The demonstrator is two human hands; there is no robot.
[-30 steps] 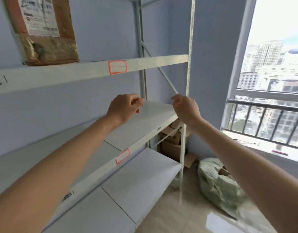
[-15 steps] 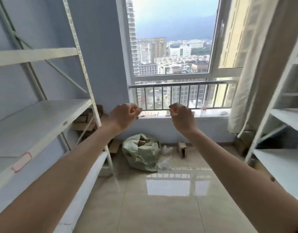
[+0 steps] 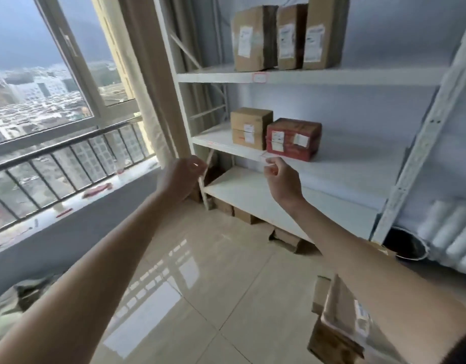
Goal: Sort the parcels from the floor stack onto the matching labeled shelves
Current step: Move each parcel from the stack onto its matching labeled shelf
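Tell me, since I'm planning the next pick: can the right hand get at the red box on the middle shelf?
Probably yes: the right hand is empty, loosely curled just before the red box, with nothing between them.

My two bare arms, seen from above

Both my forearms are uncovered from elbow to wrist, with nothing on either wrist: I see no watch, band or glove. My left hand [image 3: 183, 177] and right hand [image 3: 281, 179] are bare too, and I can make out no rings, though the left one is smeared by blur. The only clothing showing is a sliver of dark sleeve [image 3: 463, 349] at about four o'clock, at the frame's very corner, where my right upper arm leaves view.
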